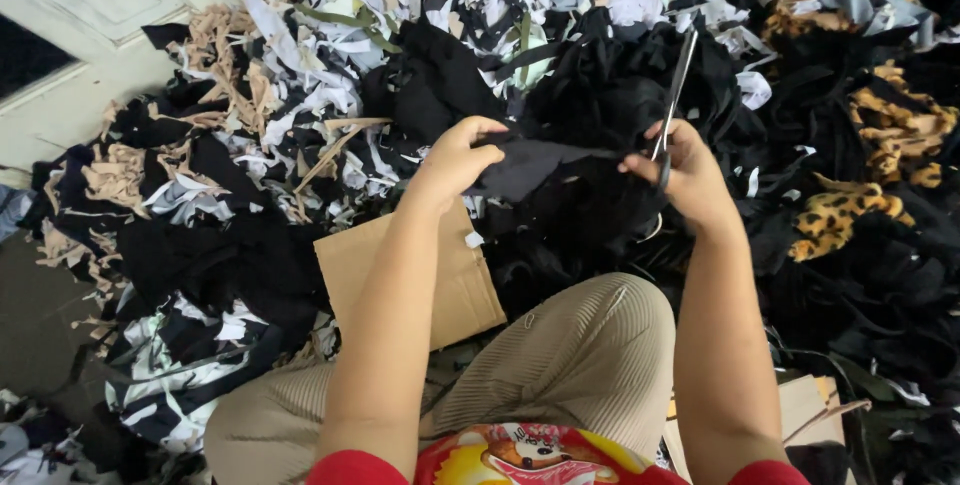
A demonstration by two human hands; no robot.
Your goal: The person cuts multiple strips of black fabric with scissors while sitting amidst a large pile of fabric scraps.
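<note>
Head view: tan cardboard sheet (455, 285) under left hand (455, 157).

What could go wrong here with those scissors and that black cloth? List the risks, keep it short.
1. The left hand pinches the black cloth close to where the right hand holds the scissors; a slip could nick the fingers.
2. Black cloth against the black scrap pile makes the edge hard to see, so a cut may wander.
3. The scissor blades point up and away, and could snag in the scraps.
</note>
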